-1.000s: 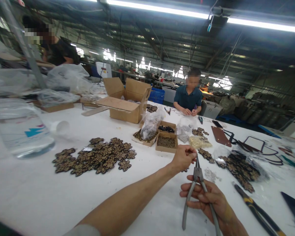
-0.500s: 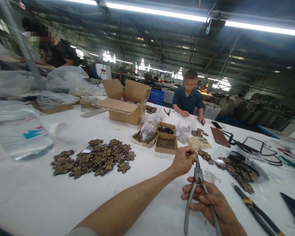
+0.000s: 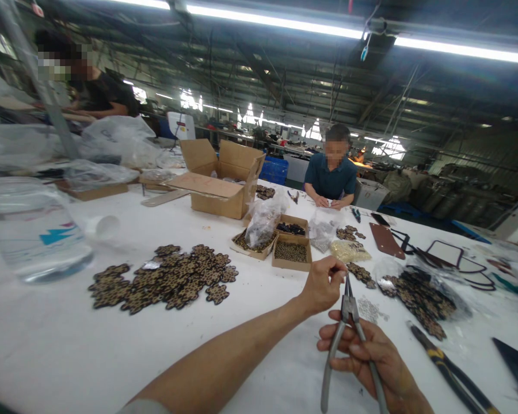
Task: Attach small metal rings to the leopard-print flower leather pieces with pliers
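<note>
My right hand (image 3: 366,351) is wrapped around the grey handles of long-nose pliers (image 3: 349,307), whose narrow jaws point up and away from me. At the jaw tips my left hand (image 3: 326,284) is closed in a pinch; whatever is between its fingers is too small to make out. Just right of the pliers lies a scatter of small silvery pieces (image 3: 371,309) on the white table (image 3: 242,356). Behind my left hand stands a small carton of brass-coloured bits (image 3: 291,261). Flower-shaped patterned patches (image 3: 168,279) lie heaped to the left.
Another pair of pliers (image 3: 449,365) with black and yellow handles lies at the right, near a bagged heap of patches (image 3: 423,299). An open cardboard box (image 3: 218,198) and a water jug (image 3: 34,241) stand to the left. A co-worker (image 3: 331,172) sits across the table.
My hands and the pliers have barely moved. The co-worker across the table has brought both hands together, and a small tool now lies beside them. The person at far left has shifted slightly.
</note>
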Demonstrator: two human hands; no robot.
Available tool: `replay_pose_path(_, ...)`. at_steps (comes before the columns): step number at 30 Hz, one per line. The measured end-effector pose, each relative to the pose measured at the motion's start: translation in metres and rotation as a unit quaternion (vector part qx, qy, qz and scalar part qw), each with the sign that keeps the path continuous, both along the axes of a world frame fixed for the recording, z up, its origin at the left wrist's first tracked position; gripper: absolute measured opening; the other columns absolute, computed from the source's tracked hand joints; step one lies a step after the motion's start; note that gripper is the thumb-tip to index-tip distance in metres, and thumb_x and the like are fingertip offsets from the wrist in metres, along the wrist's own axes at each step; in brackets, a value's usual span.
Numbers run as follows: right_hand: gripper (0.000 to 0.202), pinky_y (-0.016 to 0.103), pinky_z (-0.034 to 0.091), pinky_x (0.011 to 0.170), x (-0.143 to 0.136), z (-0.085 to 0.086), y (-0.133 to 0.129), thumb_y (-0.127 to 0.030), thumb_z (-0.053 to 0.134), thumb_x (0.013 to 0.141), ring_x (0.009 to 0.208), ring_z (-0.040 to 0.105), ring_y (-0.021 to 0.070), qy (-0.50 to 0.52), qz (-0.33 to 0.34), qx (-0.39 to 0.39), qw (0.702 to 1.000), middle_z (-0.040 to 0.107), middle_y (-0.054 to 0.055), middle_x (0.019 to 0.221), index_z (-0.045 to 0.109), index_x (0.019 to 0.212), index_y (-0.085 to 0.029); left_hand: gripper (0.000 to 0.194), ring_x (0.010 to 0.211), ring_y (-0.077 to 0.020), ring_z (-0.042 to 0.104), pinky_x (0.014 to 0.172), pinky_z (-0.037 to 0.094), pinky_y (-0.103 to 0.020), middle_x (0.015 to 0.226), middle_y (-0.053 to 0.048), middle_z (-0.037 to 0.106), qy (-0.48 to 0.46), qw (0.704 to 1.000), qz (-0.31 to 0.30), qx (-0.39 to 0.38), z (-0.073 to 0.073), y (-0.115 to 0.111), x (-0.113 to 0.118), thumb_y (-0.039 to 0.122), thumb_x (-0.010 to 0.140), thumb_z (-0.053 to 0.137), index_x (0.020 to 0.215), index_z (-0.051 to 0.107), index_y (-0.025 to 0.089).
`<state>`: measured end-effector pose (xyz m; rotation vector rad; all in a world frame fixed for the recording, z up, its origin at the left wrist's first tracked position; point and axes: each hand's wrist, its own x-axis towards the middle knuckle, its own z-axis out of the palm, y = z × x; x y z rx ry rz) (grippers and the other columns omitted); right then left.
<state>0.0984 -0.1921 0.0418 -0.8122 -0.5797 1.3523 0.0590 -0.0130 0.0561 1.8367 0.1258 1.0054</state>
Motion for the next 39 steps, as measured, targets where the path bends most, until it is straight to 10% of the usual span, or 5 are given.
replay_pose_path(19,0.058,0.055,0.051,0.091,0.006,-0.006,0.001,-0.01,0.067,0.065,0.112,0.066,0.0384,-0.032,0.005,-0.016,0.999,0.071,0.02,0.12,0.065,0.122,-0.015,0.017,0.079,-0.0214,0.057,0.07,0.046,-0.032,0.089,-0.01,0.06,0.098,0.933,0.087,0.336,0.018,0.002,-0.008,0.007,0.079,0.052,0.092,0.056,0.016)
replay_pose_path(32,0.057,0.04,0.055,0.071,0.007,-0.013,0.002,-0.012,0.067,0.067,0.093,0.068,0.0303,-0.031,0.03,0.045,0.998,0.071,0.015,0.102,0.064,0.123,-0.015,0.014,0.065,-0.016,0.062,0.061,0.047,-0.027,0.074,-0.006,0.067,0.092,0.981,0.009,0.171,0.036,0.004,-0.016,0.008,0.08,0.052,0.082,0.064,0.016)
replay_pose_path(39,0.054,0.036,0.053,0.066,0.005,-0.01,0.002,-0.014,0.071,0.067,0.091,0.066,0.0294,-0.005,0.025,0.049,0.998,0.069,0.013,0.097,0.066,0.121,-0.015,0.012,0.068,-0.019,0.07,0.064,0.056,-0.031,0.076,-0.01,0.072,0.086,0.974,-0.142,-0.157,0.028,0.011,-0.004,0.015,0.075,0.067,0.086,0.066,0.01)
